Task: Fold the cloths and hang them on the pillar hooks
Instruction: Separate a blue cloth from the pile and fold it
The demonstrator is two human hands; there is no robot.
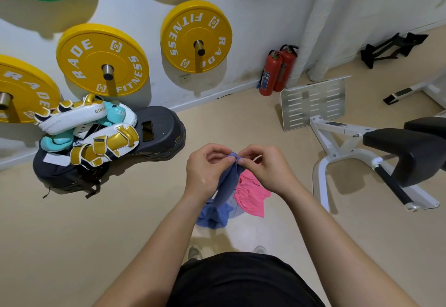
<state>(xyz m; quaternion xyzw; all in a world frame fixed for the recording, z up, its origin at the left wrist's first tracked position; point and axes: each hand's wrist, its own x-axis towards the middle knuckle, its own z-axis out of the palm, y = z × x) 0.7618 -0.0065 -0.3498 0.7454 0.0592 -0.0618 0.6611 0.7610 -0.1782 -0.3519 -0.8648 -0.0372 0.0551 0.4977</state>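
A blue cloth (226,183) hangs bunched from my two hands in the middle of the head view. My left hand (205,169) pinches its top edge from the left, and my right hand (263,169) pinches the same edge from the right, fingertips almost meeting. Below on the floor lie a pink cloth (252,195) and a lighter blue cloth (213,216), partly hidden behind the hanging one. No pillar hook can be made out.
A black padded block (166,123) piled with gold-and-white boxing pads (101,142) sits at the left by the wall. Yellow weight plates (102,59) hang above it. Two red fire extinguishers (275,72) stand beside a wrapped white pipe (311,29). A white-framed bench (410,147) stands at right.
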